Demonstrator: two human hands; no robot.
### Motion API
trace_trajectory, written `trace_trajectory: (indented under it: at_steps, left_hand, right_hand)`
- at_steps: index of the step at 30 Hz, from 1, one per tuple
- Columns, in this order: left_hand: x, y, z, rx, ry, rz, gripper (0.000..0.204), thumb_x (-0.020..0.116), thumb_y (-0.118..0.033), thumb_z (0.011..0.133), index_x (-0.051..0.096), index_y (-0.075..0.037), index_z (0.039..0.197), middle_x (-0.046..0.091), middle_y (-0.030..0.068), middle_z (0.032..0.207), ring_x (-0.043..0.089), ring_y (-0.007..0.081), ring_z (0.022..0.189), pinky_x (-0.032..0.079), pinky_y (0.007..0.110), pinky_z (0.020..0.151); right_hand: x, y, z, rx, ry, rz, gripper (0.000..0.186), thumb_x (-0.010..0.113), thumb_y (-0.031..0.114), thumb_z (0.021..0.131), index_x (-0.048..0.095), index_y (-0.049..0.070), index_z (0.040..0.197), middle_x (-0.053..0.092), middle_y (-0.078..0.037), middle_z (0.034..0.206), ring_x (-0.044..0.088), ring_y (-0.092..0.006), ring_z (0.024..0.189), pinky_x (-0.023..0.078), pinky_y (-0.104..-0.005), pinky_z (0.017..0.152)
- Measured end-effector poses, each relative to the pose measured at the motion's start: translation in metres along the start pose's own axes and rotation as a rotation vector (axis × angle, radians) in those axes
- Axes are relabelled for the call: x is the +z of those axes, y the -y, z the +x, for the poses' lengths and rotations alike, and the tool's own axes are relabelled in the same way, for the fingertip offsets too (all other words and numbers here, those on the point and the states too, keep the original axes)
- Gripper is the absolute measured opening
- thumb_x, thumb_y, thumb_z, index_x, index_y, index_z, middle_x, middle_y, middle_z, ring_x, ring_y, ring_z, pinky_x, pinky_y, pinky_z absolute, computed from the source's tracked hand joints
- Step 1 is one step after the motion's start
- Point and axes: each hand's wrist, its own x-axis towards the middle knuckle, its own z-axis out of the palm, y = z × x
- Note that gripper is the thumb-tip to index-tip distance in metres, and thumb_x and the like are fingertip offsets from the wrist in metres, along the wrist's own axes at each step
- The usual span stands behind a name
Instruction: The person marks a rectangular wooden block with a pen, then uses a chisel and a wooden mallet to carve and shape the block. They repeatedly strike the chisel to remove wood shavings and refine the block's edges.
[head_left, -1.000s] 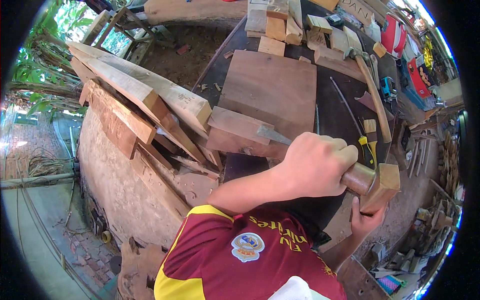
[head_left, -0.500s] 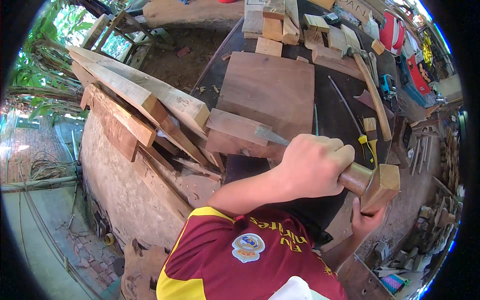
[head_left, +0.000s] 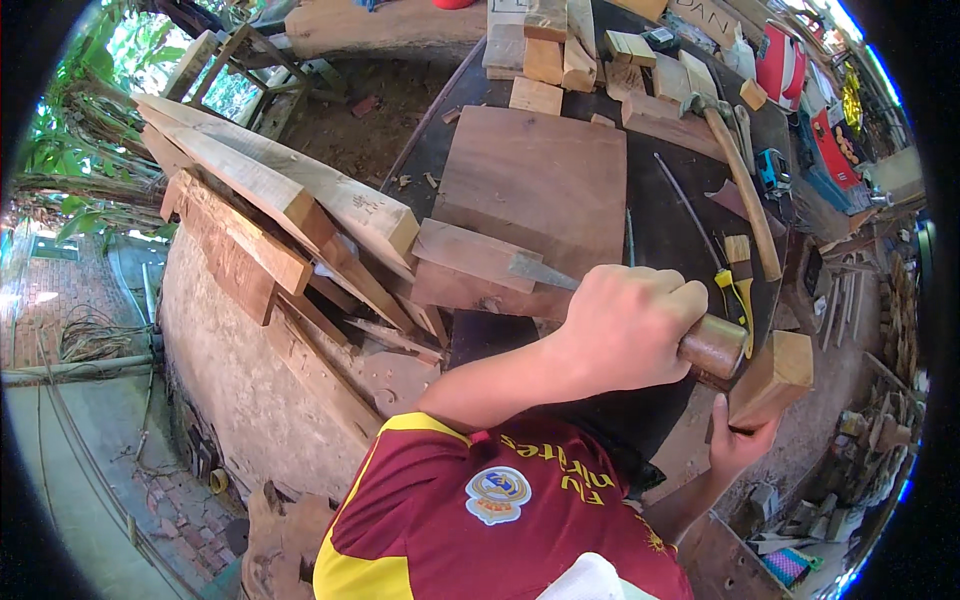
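Observation:
My left hand (head_left: 632, 328) is wrapped around a chisel (head_left: 713, 346), its round wooden handle sticking out past my fist. The metal blade lies almost flat, pointing left, with its tip on a small tapered piece of wood (head_left: 465, 252). That piece rests against the near edge of a wide brown board (head_left: 535, 180). My right hand (head_left: 742, 448), lower right, grips a squared wooden block (head_left: 776, 372); its thumb shows on the near side, while the other fingers are mostly hidden. A small gap separates the block from the butt of the chisel handle.
Long timbers (head_left: 290, 190) lean at the left of the dark table. Beyond the board sit several wood offcuts (head_left: 540, 60). On the right lie a hammer (head_left: 740, 185), a long thin metal tool with a yellow handle (head_left: 725, 278), a brush (head_left: 740, 252) and a blue tape measure (head_left: 773, 172).
The wooden block in my right hand has moved a little to the right, away from the chisel's butt. My left hand and the chisel have hardly shifted.

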Motion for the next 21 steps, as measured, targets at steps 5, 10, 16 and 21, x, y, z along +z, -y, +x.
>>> trace_trajectory:
  at_steps: [5,10,16,21]
  left_hand:
    - [0.000,-0.001,0.001,-0.023,-0.003,0.021,0.030,0.077,-0.018,0.055,0.053,-0.010,0.071,0.054,0.0063,0.064,0.061,0.0289,0.059,0.047,0.040,0.050]
    - [0.003,-0.001,0.001,-0.031,0.053,0.048,0.030,0.078,-0.020,0.057,0.053,-0.010,0.071,0.055,0.0066,0.064,0.061,0.0291,0.059,0.047,0.041,0.050]
    - [0.006,0.001,-0.002,-0.011,0.075,0.047,0.030,0.078,-0.022,0.058,0.053,-0.010,0.071,0.055,0.0062,0.064,0.061,0.0287,0.059,0.047,0.040,0.050]
    - [0.008,0.001,-0.005,0.008,0.100,0.046,0.030,0.078,-0.022,0.058,0.053,-0.010,0.071,0.054,0.0058,0.064,0.060,0.0283,0.058,0.047,0.040,0.049]
  right_hand:
    - [0.000,-0.001,0.004,0.055,-0.080,0.172,0.062,0.083,0.005,0.077,0.050,-0.007,0.128,0.058,-0.015,0.121,0.057,-0.0209,0.109,0.045,-0.0337,0.095]
    - [-0.005,-0.011,0.001,0.059,-0.049,0.143,0.072,0.081,0.002,0.077,0.042,-0.008,0.137,0.056,-0.019,0.128,0.055,-0.0238,0.117,0.045,-0.0368,0.099]
    - [-0.004,-0.015,-0.001,0.054,-0.019,0.147,0.068,0.082,0.003,0.078,0.044,-0.008,0.134,0.057,-0.018,0.126,0.056,-0.0234,0.115,0.046,-0.0364,0.098]
    - [-0.001,-0.011,-0.001,0.053,-0.028,0.149,0.067,0.083,0.004,0.077,0.046,-0.008,0.132,0.059,-0.018,0.122,0.058,-0.0226,0.111,0.047,-0.0355,0.095]
